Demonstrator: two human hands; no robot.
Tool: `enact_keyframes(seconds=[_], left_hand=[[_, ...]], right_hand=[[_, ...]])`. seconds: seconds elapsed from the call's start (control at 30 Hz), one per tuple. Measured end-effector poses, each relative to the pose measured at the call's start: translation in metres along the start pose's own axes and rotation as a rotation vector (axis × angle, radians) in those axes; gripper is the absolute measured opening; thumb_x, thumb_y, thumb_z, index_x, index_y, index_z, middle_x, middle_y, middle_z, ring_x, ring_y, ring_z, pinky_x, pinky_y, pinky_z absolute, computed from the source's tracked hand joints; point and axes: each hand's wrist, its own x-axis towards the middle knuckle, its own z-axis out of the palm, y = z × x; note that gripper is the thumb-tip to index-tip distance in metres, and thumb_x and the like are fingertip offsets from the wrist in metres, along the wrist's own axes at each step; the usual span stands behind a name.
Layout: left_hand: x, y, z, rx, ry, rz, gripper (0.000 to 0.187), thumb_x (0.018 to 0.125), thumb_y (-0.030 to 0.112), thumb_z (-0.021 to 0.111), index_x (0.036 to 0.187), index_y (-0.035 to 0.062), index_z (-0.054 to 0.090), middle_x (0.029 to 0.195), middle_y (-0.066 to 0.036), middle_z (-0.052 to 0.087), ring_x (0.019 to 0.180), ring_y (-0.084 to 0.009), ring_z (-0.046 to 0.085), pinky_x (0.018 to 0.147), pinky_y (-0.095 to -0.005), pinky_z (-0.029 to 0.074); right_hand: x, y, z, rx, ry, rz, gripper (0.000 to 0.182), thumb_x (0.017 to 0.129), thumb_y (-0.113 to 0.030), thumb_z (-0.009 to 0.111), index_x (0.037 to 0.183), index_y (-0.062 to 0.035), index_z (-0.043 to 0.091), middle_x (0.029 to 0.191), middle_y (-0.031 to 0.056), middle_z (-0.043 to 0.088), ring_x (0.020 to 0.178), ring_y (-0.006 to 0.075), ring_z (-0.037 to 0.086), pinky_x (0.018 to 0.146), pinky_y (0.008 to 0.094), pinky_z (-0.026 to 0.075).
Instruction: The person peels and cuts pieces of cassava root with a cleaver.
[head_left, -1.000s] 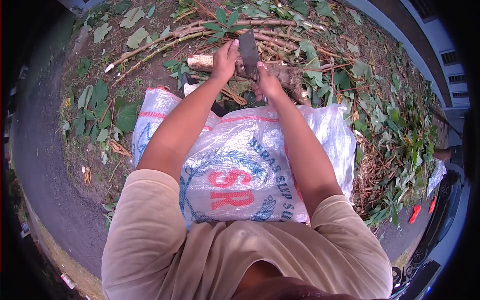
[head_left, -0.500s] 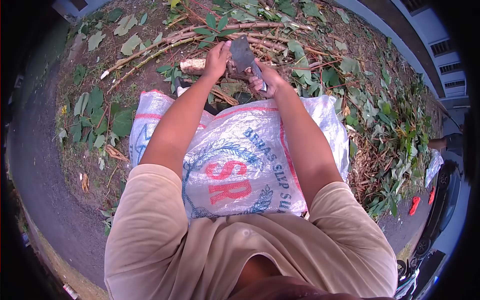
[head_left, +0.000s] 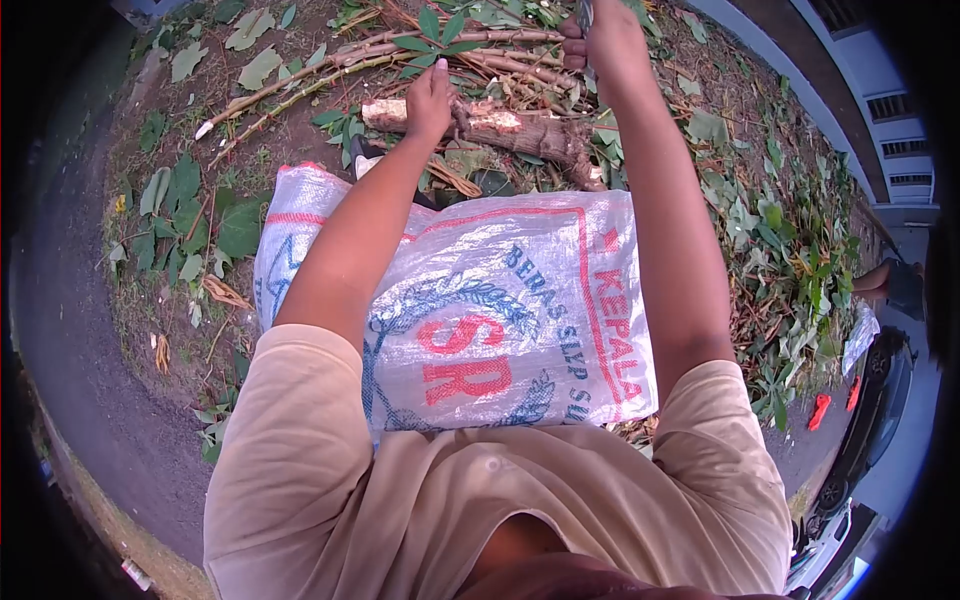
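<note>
The left hand [head_left: 428,108] is at the partly peeled log [head_left: 535,135], its grip unclear. Beyond the log's right part, the right hand [head_left: 608,42] clenches the cleaver [head_left: 586,16]; the printed sack [head_left: 480,300] lies nearer the person.

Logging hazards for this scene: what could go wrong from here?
The left hand is bare and close to the log; a stray swing of the knife in the raised right hand could cut it. The log lies on rough, littered ground, so it might roll if struck.

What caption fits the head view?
Left hand at a partly stripped log, right hand gripping a tool, printed sack over lap.
</note>
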Motion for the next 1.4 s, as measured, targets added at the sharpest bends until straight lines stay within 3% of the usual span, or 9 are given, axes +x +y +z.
enact_keyframes(seconds=[0.13,0.23,0.3,0.53,0.63,0.87,1.07,1.3,1.4], left_hand=[[-0.002,-0.010,0.002,0.027,-0.004,0.059,0.037,0.113,0.030,0.050,0.095,-0.0017,0.058,0.068,-0.001,0.051,0.063,-0.0100,0.051,0.057,-0.0301,0.042],[-0.007,-0.004,0.001,-0.017,0.031,0.068,0.043,0.112,0.037,0.051,0.092,0.0000,0.057,0.069,-0.001,0.053,0.062,-0.0097,0.050,0.058,-0.0304,0.044],[-0.004,-0.006,0.003,0.008,0.019,0.033,0.043,0.113,0.038,0.051,0.089,0.0017,0.056,0.068,0.001,0.048,0.062,-0.0083,0.046,0.056,-0.0286,0.041],[0.000,0.009,0.004,-0.108,0.016,0.013,0.048,0.113,0.040,0.049,0.080,0.0061,0.051,0.069,0.003,0.043,0.061,-0.0075,0.042,0.055,-0.0273,0.036],[0.001,0.009,0.004,-0.139,0.045,-0.021,0.054,0.111,0.049,0.049,0.077,0.0072,0.050,0.067,0.002,0.044,0.059,-0.0089,0.043,0.054,-0.0267,0.035],[0.002,0.003,0.009,0.192,0.109,0.045,0.065,0.107,0.059,0.051,0.071,0.0054,0.049,0.064,0.001,0.047,0.058,-0.0103,0.046,0.056,-0.0291,0.038],[-0.004,0.004,0.018,-0.015,0.149,0.031,0.066,0.109,0.057,0.047,0.071,0.0032,0.048,0.063,-0.001,0.048,0.060,-0.0112,0.047,0.058,-0.0302,0.039],[-0.005,0.005,0.011,-0.043,0.175,0.043,0.063,0.113,0.052,0.042,0.071,0.0050,0.045,0.063,-0.001,0.045,0.056,-0.0111,0.042,0.053,-0.0296,0.035],[-0.005,0.009,0.007,-0.088,0.161,-0.010,0.060,0.113,0.051,0.043,0.073,0.0065,0.045,0.063,0.000,0.044,0.056,-0.0106,0.043,0.052,-0.0289,0.035]], right_hand=[[-0.001,-0.045,0.009,0.054,0.185,-0.668,0.049,0.108,-0.057,0.046,0.097,-0.0099,0.054,0.066,-0.0011,0.048,0.050,0.0095,0.045,0.043,0.0274,0.033],[-0.042,0.107,0.042,0.158,0.096,-0.286,0.052,0.112,-0.051,0.038,0.101,-0.0029,0.053,0.069,0.0075,0.054,0.058,0.0155,0.052,0.052,0.0309,0.041],[-0.052,0.245,0.026,-0.440,-0.238,0.314,0.067,0.112,-0.048,0.030,0.125,0.0064,0.066,0.124,0.0419,0.061,0.125,0.0549,0.056,0.108,0.0528,0.042],[-0.043,0.211,0.023,-0.282,-0.238,0.494,0.069,0.109,-0.060,0.036,0.111,0.0024,0.066,0.080,0.0235,0.067,0.066,0.0326,0.069,0.060,0.0473,0.054],[-0.038,0.207,0.016,0.223,-0.335,0.755,0.050,0.109,-0.056,0.044,0.103,-0.0075,0.054,0.065,0.0010,0.044,0.049,0.0127,0.038,0.045,0.0304,0.035],[0.017,0.179,0.001,0.729,-0.232,0.876,0.047,0.111,-0.052,0.042,0.102,-0.0059,0.049,0.066,-0.0003,0.039,0.050,0.0097,0.035,0.043,0.0272,0.030],[0.014,-0.014,0.003,0.397,0.218,-0.123,0.047,0.110,-0.055,0.044,0.098,-0.0099,0.055,0.065,-0.0013,0.046,0.049,0.0091,0.043,0.043,0.0266,0.031],[-0.045,0.255,0.035,-0.433,-0.229,0.180,0.069,0.111,-0.054,0.032,0.112,0.0052,0.068,0.093,0.0306,0.070,0.093,0.0457,0.071,0.091,0.0515,0.052],[-0.045,0.233,0.043,-0.456,-0.235,0.271,0.073,0.110,-0.057,0.033,0.109,0.0064,0.067,0.077,0.0254,0.068,0.069,0.0359,0.072,0.071,0.0457,0.057]])
